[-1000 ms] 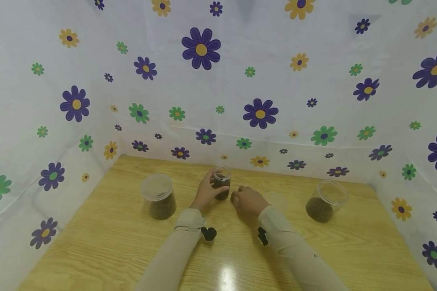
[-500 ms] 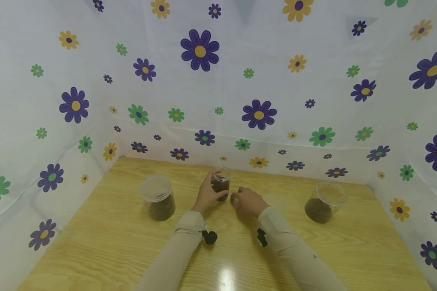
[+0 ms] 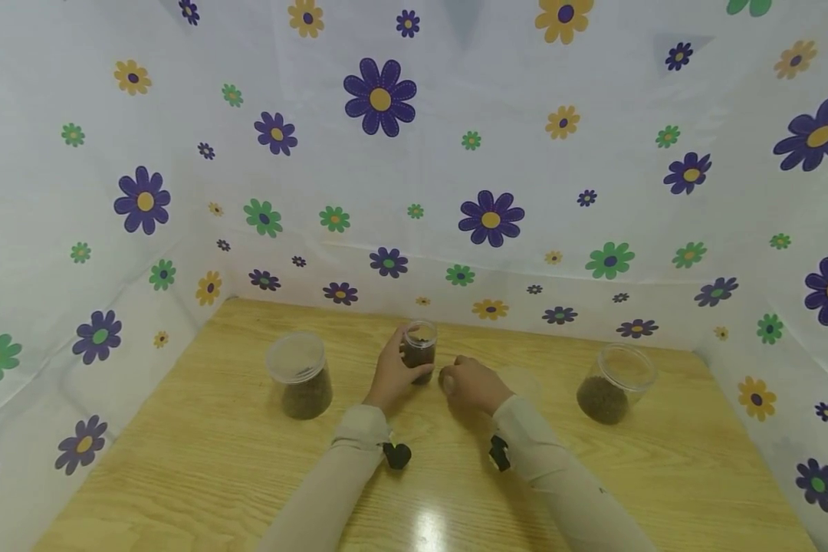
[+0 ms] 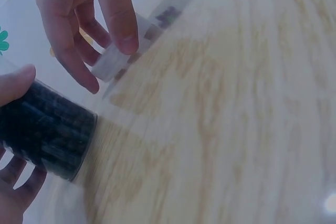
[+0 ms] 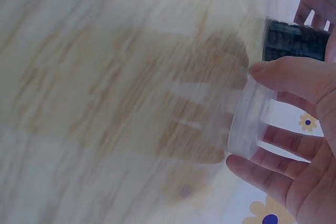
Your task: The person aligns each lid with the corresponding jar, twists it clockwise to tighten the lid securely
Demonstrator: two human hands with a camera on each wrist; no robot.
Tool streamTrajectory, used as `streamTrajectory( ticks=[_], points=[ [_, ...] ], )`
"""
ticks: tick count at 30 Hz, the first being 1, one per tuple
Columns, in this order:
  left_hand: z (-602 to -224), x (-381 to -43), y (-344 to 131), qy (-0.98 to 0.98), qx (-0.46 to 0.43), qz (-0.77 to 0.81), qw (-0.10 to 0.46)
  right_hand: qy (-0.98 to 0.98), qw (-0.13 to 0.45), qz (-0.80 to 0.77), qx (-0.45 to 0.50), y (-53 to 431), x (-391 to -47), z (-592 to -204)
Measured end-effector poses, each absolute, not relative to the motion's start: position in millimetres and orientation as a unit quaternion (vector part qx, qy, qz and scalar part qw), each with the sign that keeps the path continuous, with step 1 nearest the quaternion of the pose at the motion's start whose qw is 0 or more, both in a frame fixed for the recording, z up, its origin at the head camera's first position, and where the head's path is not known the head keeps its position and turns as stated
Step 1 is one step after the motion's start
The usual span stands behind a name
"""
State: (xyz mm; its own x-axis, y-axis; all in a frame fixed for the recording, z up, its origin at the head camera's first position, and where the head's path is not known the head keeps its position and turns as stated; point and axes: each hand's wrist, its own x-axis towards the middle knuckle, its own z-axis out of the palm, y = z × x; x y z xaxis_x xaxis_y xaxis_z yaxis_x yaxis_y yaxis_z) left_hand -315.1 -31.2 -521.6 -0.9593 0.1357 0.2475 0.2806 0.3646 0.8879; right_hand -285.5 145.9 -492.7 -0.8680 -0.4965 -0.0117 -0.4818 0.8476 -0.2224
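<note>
In the head view my left hand point(image 3: 389, 372) grips a small clear jar point(image 3: 421, 355) of dark grains, standing upright and open at the top. The left wrist view shows that jar point(image 4: 47, 127) with the left thumb on its side. Just right of it, my right hand point(image 3: 474, 385) is low over the table. The right wrist view has the right hand point(image 5: 307, 103) pinching a small translucent lid point(image 5: 249, 121) edge-on, thumb on one side and fingers on the other. Lid and jar are apart.
A wide jar point(image 3: 303, 392) with a frosted lid and dark contents stands to the left. On the right is an open wide jar point(image 3: 606, 395), partly filled with dark grains. A translucent disc point(image 3: 524, 379) lies beside the right wrist. Flower-printed cloth point(image 3: 441, 169) surrounds the wooden table point(image 3: 200, 460).
Hardly anything differs. The head view has shifted slightly, while both hands keep their hold and the jars stay in place.
</note>
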Motion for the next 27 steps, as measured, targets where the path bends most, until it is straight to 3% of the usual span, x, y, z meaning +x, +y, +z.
streamTrajectory(
  ticks=[9, 27],
  points=[
    [-522.4, -308.7, -34.4, -0.822, -0.136, -0.551, 0.051, 0.965, 0.037, -0.129, -0.227, 152.7, -279.6, -489.6],
    [-510.3, -279.7, -42.0, -0.824, -0.200, -0.528, 0.038, 0.967, -0.016, -0.130, -0.217, 165.0, -246.1, -473.5]
  ],
)
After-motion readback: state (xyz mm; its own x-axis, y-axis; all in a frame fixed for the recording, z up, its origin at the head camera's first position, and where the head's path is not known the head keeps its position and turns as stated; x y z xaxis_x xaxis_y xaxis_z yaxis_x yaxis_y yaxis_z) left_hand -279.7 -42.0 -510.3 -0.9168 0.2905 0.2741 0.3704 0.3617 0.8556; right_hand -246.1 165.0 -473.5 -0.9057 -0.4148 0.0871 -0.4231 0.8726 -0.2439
